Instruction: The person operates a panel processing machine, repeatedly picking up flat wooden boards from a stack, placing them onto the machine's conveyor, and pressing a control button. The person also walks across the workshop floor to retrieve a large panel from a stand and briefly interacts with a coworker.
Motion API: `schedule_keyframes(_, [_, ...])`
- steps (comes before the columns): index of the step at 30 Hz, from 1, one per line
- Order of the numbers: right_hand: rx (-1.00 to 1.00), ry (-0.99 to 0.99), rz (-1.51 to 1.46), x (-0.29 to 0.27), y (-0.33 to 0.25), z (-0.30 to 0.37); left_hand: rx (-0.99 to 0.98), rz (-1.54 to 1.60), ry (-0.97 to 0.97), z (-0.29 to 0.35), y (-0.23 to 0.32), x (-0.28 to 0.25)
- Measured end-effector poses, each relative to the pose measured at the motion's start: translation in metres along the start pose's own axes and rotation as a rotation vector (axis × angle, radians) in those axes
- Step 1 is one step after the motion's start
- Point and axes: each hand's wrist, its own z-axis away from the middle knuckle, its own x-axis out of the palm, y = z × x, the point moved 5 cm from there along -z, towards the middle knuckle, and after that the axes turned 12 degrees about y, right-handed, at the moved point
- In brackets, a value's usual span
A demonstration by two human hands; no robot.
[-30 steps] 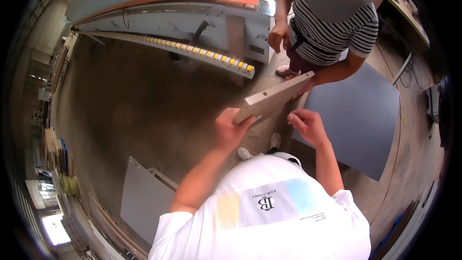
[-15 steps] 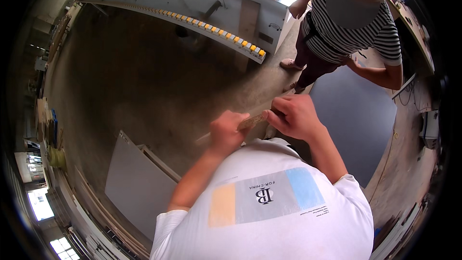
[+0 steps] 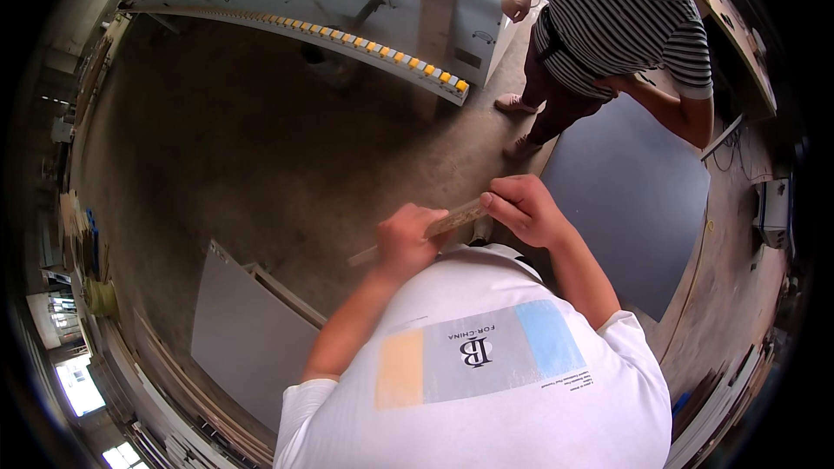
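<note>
And both hands are gripping here: left hand (image 3: 407,237) and right hand (image 3: 526,210) clamped on a flat board (image 3: 456,220) slung between them, its narrow edge rough and speckled! Right of the hands, a broad, smooth grey panel (image 3: 630,200); beyond them, a long rail (image 3: 382,50) studded with blocky yellow-and-grey pieces.

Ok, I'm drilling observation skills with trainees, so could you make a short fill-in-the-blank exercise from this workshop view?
1. The left grip and right grip hold a board; the ____ one is nearer the blue-grey panel beside the co-worker.
2. The co-worker's shirt has dark and pale ____.
3. Along the machine, small blocks alternate grey and ____.
4. Apart from its print, the wearer's T-shirt is ____.

Missing words: right; stripes; yellow; white.
</note>
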Motion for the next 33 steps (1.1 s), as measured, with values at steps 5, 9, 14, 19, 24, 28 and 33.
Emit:
schedule_keyframes(5, [0.308, 0.032, -0.309, 0.0, 0.005, 0.009, -0.018, 0.051, -0.033, 0.002, -0.004, 0.008])
schedule_keyframes(9, [0.373, 0.068, -0.398, -0.002, 0.013, 0.013, -0.014, 0.056, -0.066, -0.002, -0.003, 0.012])
schedule_keyframes(14, [0.458, 0.165, -0.543, -0.002, 0.028, 0.021, -0.056, 0.093, -0.054, -0.007, 0.003, 0.014])
schedule_keyframes(19, [0.538, 0.288, -0.751, -0.007, 0.045, 0.025, -0.083, 0.099, -0.069, -0.008, 0.005, 0.016])
schedule_keyframes(24, [0.55, 0.272, -0.767, -0.011, 0.047, 0.027, -0.066, 0.088, -0.093, -0.005, 0.002, 0.02])
schedule_keyframes(28, [0.597, 0.418, -1.125, -0.013, 0.067, 0.033, -0.057, 0.067, -0.105, -0.01, 0.011, 0.017])
schedule_keyframes(33, [0.614, 0.395, -1.108, -0.016, 0.067, 0.036, -0.081, 0.083, -0.109, -0.006, 0.015, 0.02])
